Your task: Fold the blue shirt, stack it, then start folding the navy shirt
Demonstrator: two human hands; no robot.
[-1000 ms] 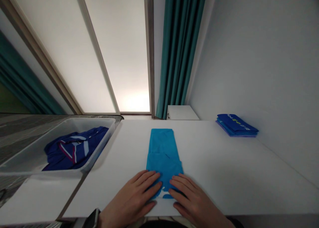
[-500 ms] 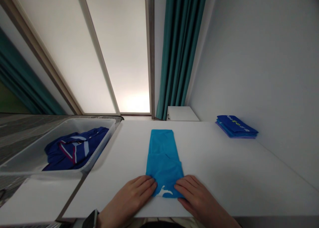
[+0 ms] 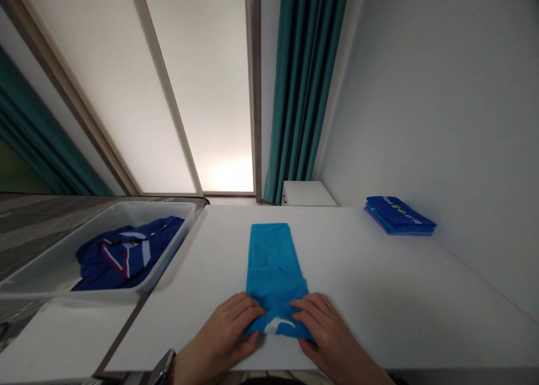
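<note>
Left hand (image 3: 227,326) and right hand (image 3: 330,329) grasp the 2 near corners of a folded sky-blue garment (image 3: 275,261), fingers laid over the top and thumbs at the near edge. It lies flat on the white table (image 3: 197,295) in front of the person, as a long narrow strip running away from the body, with a white print (image 3: 280,324) showing between the hands.

As cloth, it should be light, soft and limp, with nothing fragile about it; the smooth face may slide a little on the tabletop, and the layers could slip apart if only the top ply is caught. A hold across the whole near end, thumbs under and fingers over at each corner, looks the surest way to keep the plies together.

Neither hand is spread wide: the fingers are bent and close together, with the cloth between them and the thumbs. How firmly they press, the view cannot tell. Well apart, at the table's far right, sits a stack of folded blue garments (image 3: 398,216).
</note>
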